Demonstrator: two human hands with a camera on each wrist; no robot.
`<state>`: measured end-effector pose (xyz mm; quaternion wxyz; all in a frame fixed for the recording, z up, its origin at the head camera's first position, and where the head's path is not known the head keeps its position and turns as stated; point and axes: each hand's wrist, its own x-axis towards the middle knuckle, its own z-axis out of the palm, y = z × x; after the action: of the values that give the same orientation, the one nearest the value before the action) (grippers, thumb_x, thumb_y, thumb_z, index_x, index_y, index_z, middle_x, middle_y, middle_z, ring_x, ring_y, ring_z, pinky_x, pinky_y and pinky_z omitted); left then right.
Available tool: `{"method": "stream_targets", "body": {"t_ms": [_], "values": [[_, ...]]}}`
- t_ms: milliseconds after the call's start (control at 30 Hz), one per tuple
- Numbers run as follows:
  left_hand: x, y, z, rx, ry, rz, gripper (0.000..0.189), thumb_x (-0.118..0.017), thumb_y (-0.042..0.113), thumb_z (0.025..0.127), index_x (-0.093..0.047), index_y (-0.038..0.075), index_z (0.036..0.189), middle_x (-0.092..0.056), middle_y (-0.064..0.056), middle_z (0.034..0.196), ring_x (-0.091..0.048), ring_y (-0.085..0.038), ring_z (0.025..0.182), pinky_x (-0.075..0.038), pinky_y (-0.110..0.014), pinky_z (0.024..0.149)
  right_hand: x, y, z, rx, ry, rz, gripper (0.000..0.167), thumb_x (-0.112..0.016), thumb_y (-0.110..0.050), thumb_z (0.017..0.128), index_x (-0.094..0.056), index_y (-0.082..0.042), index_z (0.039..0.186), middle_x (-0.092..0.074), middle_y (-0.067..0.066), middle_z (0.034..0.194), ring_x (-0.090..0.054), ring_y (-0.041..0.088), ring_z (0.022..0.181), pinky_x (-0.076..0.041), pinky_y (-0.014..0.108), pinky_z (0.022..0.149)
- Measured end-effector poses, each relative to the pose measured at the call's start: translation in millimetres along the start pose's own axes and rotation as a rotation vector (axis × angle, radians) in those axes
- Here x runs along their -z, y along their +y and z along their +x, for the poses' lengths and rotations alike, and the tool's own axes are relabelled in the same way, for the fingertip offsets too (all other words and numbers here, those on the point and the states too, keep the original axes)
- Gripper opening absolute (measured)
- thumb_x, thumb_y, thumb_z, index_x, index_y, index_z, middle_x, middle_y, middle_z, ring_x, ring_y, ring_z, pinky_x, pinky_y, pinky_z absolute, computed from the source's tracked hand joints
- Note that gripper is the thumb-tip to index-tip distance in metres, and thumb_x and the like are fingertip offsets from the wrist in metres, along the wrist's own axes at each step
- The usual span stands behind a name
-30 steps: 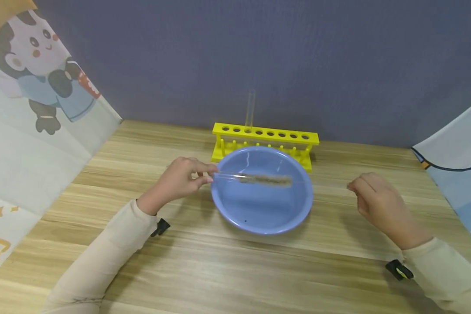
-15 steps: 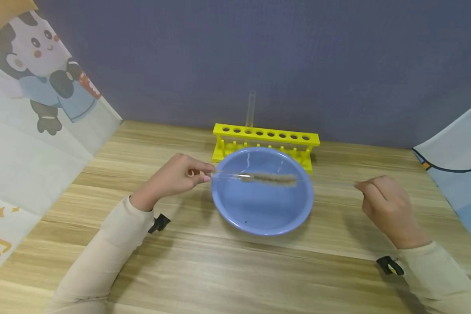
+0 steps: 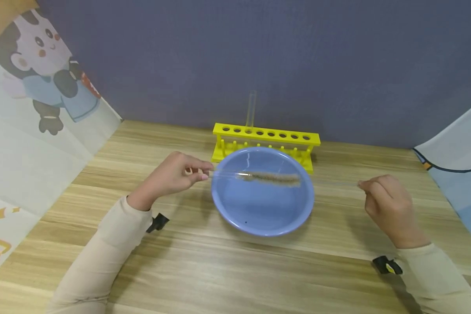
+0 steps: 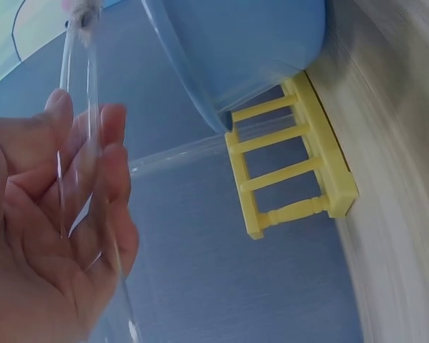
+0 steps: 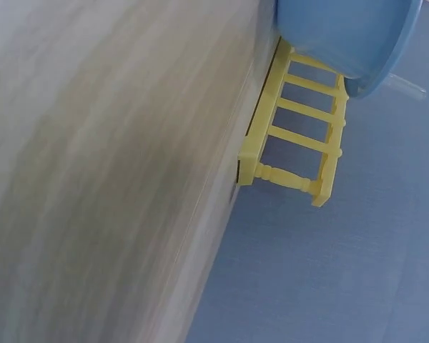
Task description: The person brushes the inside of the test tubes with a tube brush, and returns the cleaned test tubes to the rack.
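Note:
My left hand (image 3: pixel 173 173) pinches a clear glass test tube (image 3: pixel 227 173) between thumb and fingers, lying nearly level over the left side of the blue basin (image 3: pixel 259 230). A tan-bristled test tube brush (image 3: pixel 278 179) points into the tube's mouth; most of its bristles show outside, above the basin. Off to the right, my right hand (image 3: pixel 388 205) pinches the far end of the brush's thin wire handle. In the left wrist view, the tube (image 4: pixel 93 107) runs up past my fingers, with the bristles (image 4: pixel 84 21) at its top. The right wrist view does not show my right hand.
Behind the basin stands a yellow test tube rack (image 3: pixel 314 138), its lower front partly hidden by the basin. Another clear test tube (image 3: pixel 251 107) stands upright in it. A dark blue partition (image 3: pixel 337 65) rises behind the wooden table (image 3: pixel 220 270).
My right hand has moved right, drawing more of the brush's bristles out of the test tube. My left hand has shifted slightly left with the tube.

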<state>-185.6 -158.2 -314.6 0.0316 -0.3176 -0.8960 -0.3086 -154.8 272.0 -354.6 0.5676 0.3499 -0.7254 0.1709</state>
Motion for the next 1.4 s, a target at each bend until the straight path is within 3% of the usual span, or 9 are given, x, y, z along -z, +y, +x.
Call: {"method": "stream_targets", "body": {"t_ms": [200,367,767,1100,1400], "values": [[-3.0,-6.5,0.2,-0.086,0.123,0.123,0.025,-0.072,0.008,0.082,-0.072,0.008,0.108,-0.073,-0.003,0.093,-0.063,-0.014,0.076,-0.051,-0.034,0.068,7.1,16.3,-12.6,-0.069,-0.114,0.009,0.026,-0.038,-0.002,0.089,-0.054,0.003,0.069,-0.053,0.015,0.061,-0.047,0.032,0.054,-0.035,0.034,0.055],[-1.9,-12.5,-1.1,-0.065,0.181,0.096,0.027,-0.072,0.005,0.082,-0.071,0.006,0.108,-0.072,-0.004,0.089,-0.064,-0.016,0.073,-0.050,-0.039,0.069,19.8,30.8,-23.0,-0.150,-0.189,-0.028,0.032,-0.034,-0.011,0.088,-0.054,0.004,0.069,-0.056,0.016,0.064,-0.047,0.027,0.054,-0.031,0.023,0.053],[-11.1,-9.3,5.2,-0.079,0.127,0.108,0.025,-0.069,0.007,0.084,-0.071,0.007,0.110,-0.072,-0.003,0.091,-0.062,-0.013,0.073,-0.051,-0.032,0.068,19.8,25.2,-18.5,-0.147,-0.179,-0.004,0.029,-0.035,-0.007,0.086,-0.055,0.005,0.070,-0.055,0.014,0.062,-0.046,0.029,0.056,-0.032,0.027,0.056],[-11.7,-8.1,6.4,-0.062,0.094,0.106,0.023,-0.068,0.008,0.086,-0.072,0.008,0.109,-0.072,-0.005,0.097,-0.060,-0.012,0.072,-0.050,-0.030,0.066,11.4,15.5,-6.5,-0.117,-0.080,0.034,0.022,-0.036,0.004,0.082,-0.051,0.006,0.066,-0.054,0.017,0.062,-0.045,0.034,0.054,-0.032,0.029,0.054],[-12.5,-10.8,5.8,-0.065,0.079,0.086,0.023,-0.067,0.007,0.086,-0.072,0.006,0.108,-0.072,-0.004,0.097,-0.061,-0.013,0.074,-0.050,-0.031,0.066,9.2,14.5,-8.7,-0.103,-0.020,0.034,0.020,-0.038,0.006,0.081,-0.051,0.005,0.066,-0.054,0.018,0.062,-0.045,0.036,0.054,-0.034,0.030,0.056]]}}
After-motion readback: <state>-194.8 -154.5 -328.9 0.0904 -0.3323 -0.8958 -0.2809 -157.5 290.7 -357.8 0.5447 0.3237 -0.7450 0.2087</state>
